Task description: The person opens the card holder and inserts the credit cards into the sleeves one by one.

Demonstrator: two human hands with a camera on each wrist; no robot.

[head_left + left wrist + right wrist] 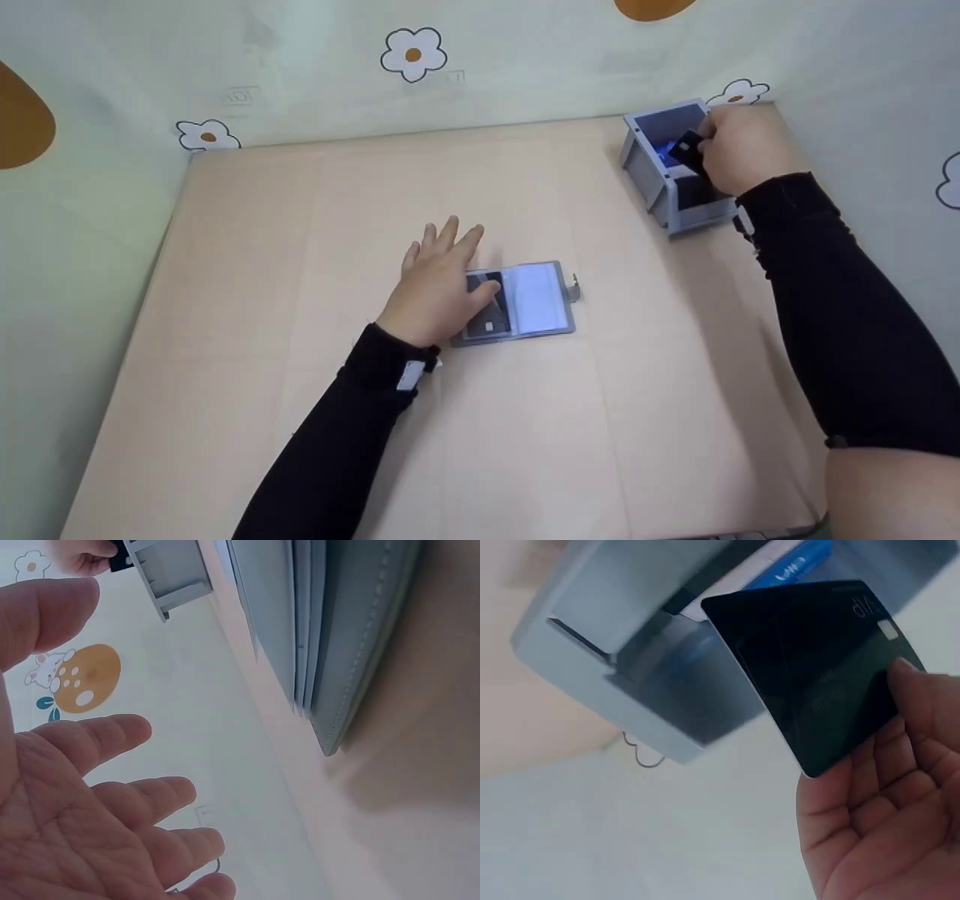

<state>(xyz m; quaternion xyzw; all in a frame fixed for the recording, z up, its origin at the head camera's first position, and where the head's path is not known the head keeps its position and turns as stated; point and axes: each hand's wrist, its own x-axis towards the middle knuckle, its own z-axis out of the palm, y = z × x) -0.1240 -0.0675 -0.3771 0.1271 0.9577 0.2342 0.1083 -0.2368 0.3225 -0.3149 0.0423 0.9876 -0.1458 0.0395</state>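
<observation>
A black chip card (802, 667) is pinched between the thumb and fingers of my right hand (746, 150), over the grey plastic bin (651, 180) at the back right of the table. Near the middle of the table lies a grey card holder (566, 304), spread open. Its left pocket shows a dark card (487, 319) with a chip; the right side shows a whitish sleeve (540, 298). My left hand (439, 289) is over the holder's left part, fingers spread and straight, thumb across the dark card. Whether the thumb touches it I cannot tell.
Inside the bin are blue and white items (791, 566), partly hidden by the held card. A small snap strap (574, 289) sticks out from the holder's right edge. Pale cloth with flower prints (412, 55) rises behind the tan table (247, 300).
</observation>
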